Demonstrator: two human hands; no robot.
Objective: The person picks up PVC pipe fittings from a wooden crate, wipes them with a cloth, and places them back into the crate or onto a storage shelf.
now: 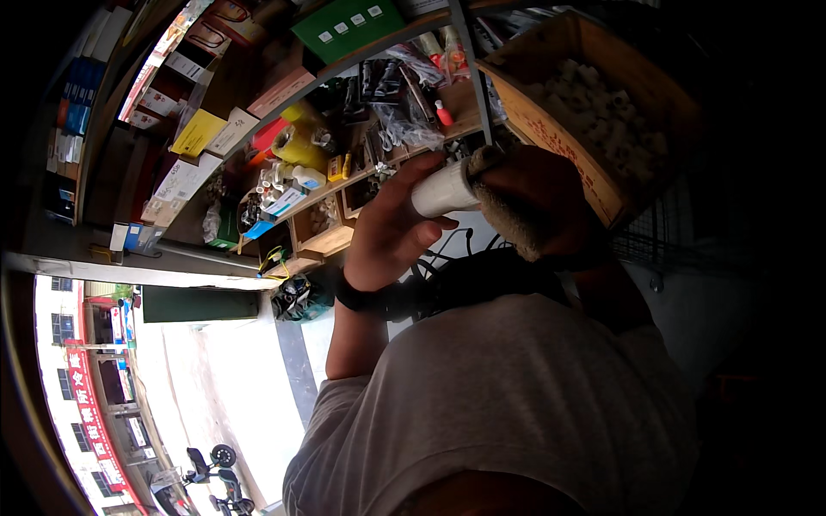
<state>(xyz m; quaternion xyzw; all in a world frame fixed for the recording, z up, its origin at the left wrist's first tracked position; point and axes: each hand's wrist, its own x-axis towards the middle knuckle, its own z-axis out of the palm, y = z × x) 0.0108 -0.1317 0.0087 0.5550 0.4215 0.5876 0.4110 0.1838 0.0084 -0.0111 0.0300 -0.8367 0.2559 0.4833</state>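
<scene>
A short white plastic pipe fitting (444, 190) is held between my two hands, in front of my chest. My left hand (387, 226) grips its left end, thumb and fingers around it. On the right, my right hand (539, 187) is closed on a tan fuzzy cloth (510, 219), which presses against the fitting's other end. Shadow hides most of the right fingers. Past the hands, a wooden box (555, 126) holds many small white fittings (600, 106).
Shelves (316, 80) carry cartons, a yellow tape roll (300, 145), a white bottle (308, 177) and bagged goods. Below are wooden bins (322, 238) and a dark bag (300, 297). A wire rack (652, 238) is at right; a doorway opens onto a street with a scooter (222, 480).
</scene>
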